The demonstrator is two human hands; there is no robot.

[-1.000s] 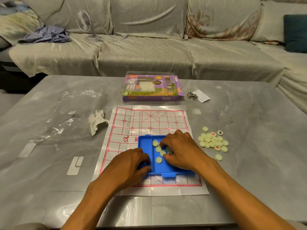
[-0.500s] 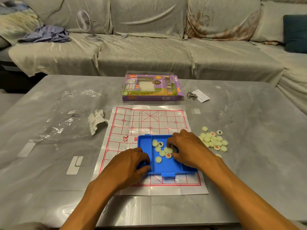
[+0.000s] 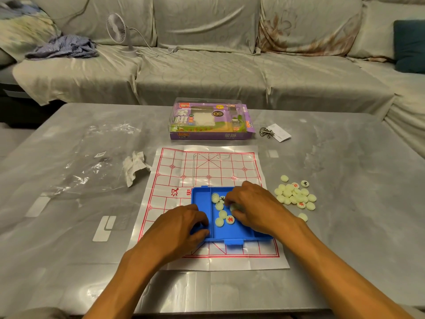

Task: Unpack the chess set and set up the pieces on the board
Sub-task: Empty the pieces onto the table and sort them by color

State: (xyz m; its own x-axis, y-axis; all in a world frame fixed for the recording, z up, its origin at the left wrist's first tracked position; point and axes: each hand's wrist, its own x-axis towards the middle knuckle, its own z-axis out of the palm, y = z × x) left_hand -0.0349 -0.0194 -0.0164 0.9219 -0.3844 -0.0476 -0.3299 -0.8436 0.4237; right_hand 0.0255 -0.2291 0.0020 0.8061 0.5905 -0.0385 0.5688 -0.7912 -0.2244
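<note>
Blue tray (image 3: 202, 197) on paper xiangqi board (image 3: 207, 164); left hand (image 3: 181, 224) grips tray's left end; right hand (image 3: 255, 208) pinches pale round piece (image 3: 234, 207); pile of pieces (image 3: 294, 195) near table's right edge.

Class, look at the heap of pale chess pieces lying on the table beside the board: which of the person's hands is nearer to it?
Right. The right hand is in the blue tray, just left of the heap; the left hand grips the tray's far side.

Left hand (image 3: 181, 224) curls in a grip; right hand (image 3: 255, 208) lies palm-down, fingers bent.
</note>
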